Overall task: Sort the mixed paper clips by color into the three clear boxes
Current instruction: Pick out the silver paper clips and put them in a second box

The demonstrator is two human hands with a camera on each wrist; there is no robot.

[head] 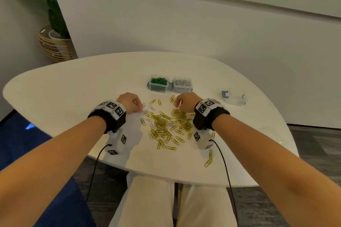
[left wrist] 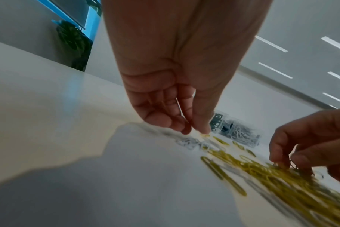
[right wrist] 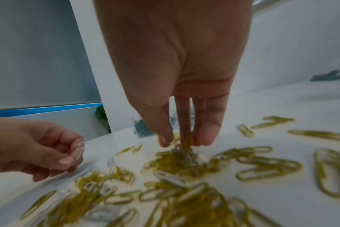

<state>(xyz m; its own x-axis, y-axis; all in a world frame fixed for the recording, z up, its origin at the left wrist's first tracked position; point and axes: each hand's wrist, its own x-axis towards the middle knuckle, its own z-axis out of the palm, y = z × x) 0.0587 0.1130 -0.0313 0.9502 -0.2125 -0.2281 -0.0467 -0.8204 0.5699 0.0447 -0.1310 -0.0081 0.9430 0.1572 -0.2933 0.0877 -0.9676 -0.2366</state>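
Note:
A loose pile of yellow and white paper clips (head: 166, 125) lies mid-table between my wrists. My left hand (head: 140, 106) hovers at the pile's left edge; in the right wrist view it (right wrist: 76, 155) pinches a white clip (right wrist: 79, 151) between thumb and fingers. My right hand (head: 178, 104) points down at the pile's far side, where its fingertips (right wrist: 204, 138) pinch a clump of yellow and white clips (right wrist: 182, 147). Behind the pile stand a clear box of green clips (head: 158, 84) and a clear box of white clips (head: 182, 85). A third clear box (head: 234, 97) sits to the right.
The round white table (head: 73, 88) ends close to my lap. A few yellow clips (head: 209, 159) lie apart near its front right edge. A potted plant in a wire basket (head: 55, 42) stands on the floor at the back left, beside the wall.

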